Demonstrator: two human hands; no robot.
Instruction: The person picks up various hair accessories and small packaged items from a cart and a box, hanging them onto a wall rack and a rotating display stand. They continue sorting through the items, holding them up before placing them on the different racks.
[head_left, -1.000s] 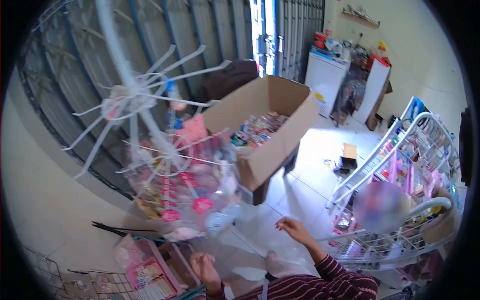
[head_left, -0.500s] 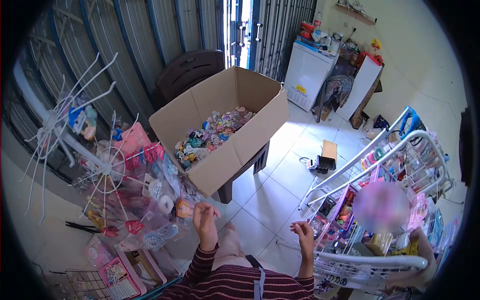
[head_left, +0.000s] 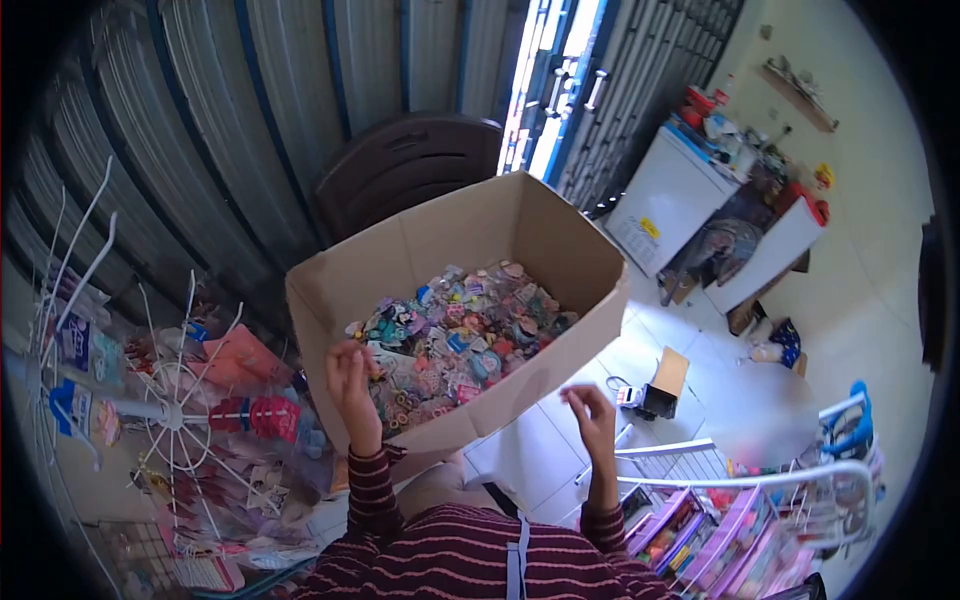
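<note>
A large open cardboard box stands in front of me, partly filled with a heap of small colourful pieces in clear packets. My left hand is raised over the box's near left side, fingers loosely bent and apart, with nothing visible in it. Just outside the near right wall, my right hand hovers with its fingers loosely curled and no object showing. Neither hand appears to touch the packets.
A brown plastic chair stands behind the box. Wire display racks with hanging goods are at left; a white rack with purple baskets is at right. A white freezer and a small opened carton lie beyond.
The view has moved closer to the box and turned. My left hand now reaches over the box's near side, and my right hand has come near its right wall.
</note>
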